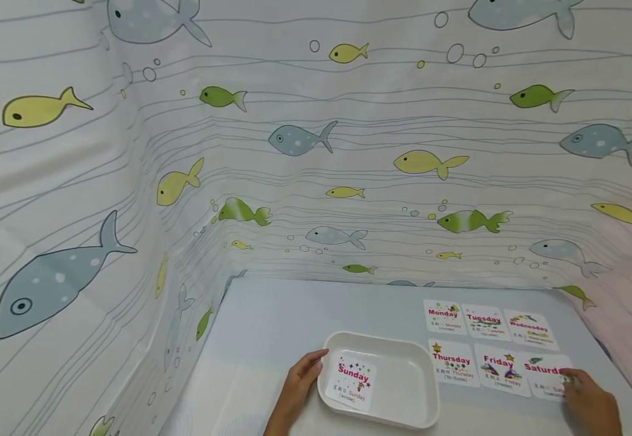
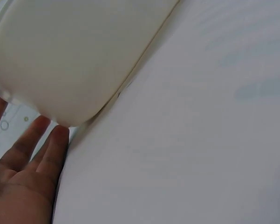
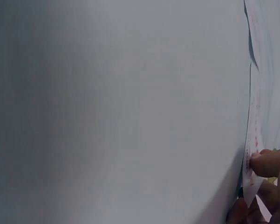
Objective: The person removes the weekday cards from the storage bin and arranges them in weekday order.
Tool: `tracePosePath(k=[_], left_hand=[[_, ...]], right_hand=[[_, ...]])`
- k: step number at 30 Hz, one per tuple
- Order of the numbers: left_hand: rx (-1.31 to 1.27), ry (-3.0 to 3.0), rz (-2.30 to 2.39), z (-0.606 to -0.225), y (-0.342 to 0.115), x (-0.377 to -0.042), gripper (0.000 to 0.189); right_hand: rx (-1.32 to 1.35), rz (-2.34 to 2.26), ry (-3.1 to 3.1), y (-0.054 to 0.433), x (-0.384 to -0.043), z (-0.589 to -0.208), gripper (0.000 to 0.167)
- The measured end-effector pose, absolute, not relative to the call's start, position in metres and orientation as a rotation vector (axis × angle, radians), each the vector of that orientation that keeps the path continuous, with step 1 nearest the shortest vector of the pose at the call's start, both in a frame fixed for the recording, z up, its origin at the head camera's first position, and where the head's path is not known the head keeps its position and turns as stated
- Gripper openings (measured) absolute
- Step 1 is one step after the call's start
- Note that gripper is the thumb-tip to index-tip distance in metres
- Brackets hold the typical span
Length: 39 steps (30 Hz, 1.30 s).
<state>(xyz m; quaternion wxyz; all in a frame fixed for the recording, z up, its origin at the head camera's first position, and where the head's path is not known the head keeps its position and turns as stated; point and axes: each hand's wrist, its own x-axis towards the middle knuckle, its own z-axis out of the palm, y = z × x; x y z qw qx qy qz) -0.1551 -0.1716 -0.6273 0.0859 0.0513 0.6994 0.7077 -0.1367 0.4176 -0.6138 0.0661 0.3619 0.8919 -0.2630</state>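
My left hand [image 1: 298, 387] rests at the left end of a white tray [image 1: 403, 378]. In the left wrist view its fairly straight fingers [image 2: 55, 151] touch the tray's outer wall [image 2: 70, 60]. A Sunday card [image 1: 352, 383] lies inside the tray, in its left part. My right hand [image 1: 592, 402] pinches the right edge of the Saturday card [image 1: 545, 376]. The right wrist view shows the thumb [image 3: 268, 163] on the card's face and other fingers at its lower edge. Left of it lie the Friday card [image 1: 498, 369] and the Thursday card [image 1: 454, 363].
Behind that row lie the Monday card [image 1: 444, 317], Tuesday card [image 1: 483, 322] and Wednesday card [image 1: 531, 329]. All are on a pale table [image 1: 294, 315], right of the tray. A fish-patterned curtain [image 1: 370, 175] hangs behind the table and along its sides.
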Motion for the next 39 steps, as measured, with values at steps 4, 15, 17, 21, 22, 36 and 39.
tracePosePath(k=[4, 15, 17, 21, 22, 36, 39], left_hand=[[0.16, 2.09, 2.108, -0.629, -0.172, -0.155, 0.036], [0.167, 2.049, 2.122, -0.631, -0.172, -0.156, 0.037], [0.161, 2.053, 2.119, -0.631, -0.172, -0.156, 0.037], [0.154, 2.057, 2.113, -0.632, -0.172, -0.157, 0.038], [0.157, 2.056, 2.114, -0.632, -0.172, -0.157, 0.038], [0.155, 2.051, 2.115, -0.631, -0.172, -0.157, 0.037], [0.159, 2.04, 2.124, -0.631, -0.172, -0.157, 0.037]], right_hand=[[1.017, -0.661, 2.76, 0.417, -0.138, -0.62, 0.04], [1.001, -0.593, 2.755, 0.41, -0.137, -0.614, 0.037], [1.015, -0.578, 2.778, 0.406, -0.136, -0.612, 0.036], [1.016, -0.527, 2.801, 0.401, -0.136, -0.609, 0.034], [1.014, -0.515, 2.806, 0.401, -0.136, -0.609, 0.033], [1.046, -0.517, 2.805, 0.402, -0.135, -0.617, 0.034], [1.034, -0.561, 2.787, 0.404, -0.135, -0.615, 0.037]])
